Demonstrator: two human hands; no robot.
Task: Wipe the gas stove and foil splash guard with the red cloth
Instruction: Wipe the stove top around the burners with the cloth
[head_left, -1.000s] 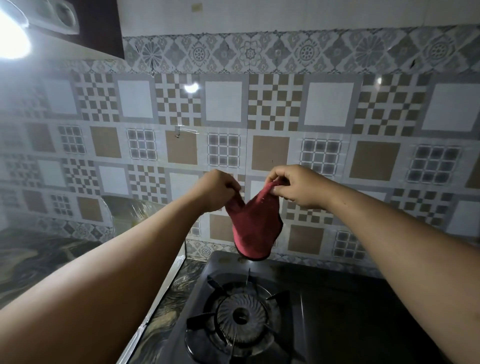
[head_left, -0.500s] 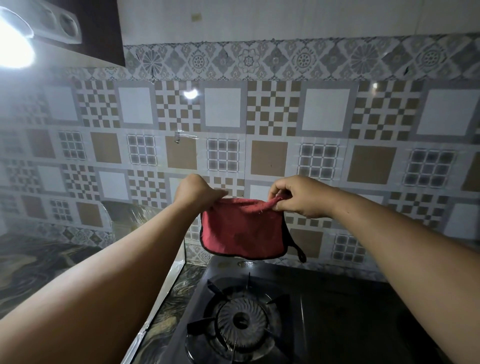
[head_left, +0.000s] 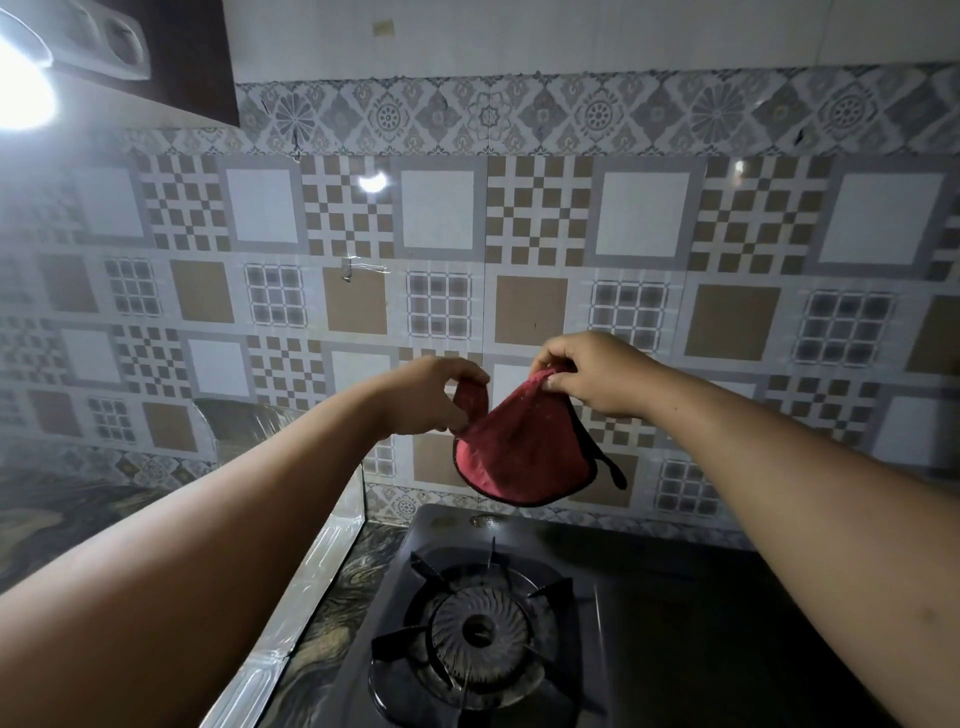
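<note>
Domestic kitchen, cooking corner. Evidence: black gas stove (head_left: 649, 613) on counter, burner (head_left: 480, 631) with ridged cap and pan-support prongs. Marble-patterned dark countertop (head_left: 332, 618) beside stove. Wall behind covered in patterned tile backsplash (head_left: 519, 234), brown, grey and white squares, floral border strip above. Foil splash guard (head_left: 306, 587) standing upright along stove's left side. Dark cabinet (head_left: 192, 47) overhead at upper left, bright lamp (head_left: 21, 88) below it. Lighting dim otherwise; glare spots on tiles.
</note>
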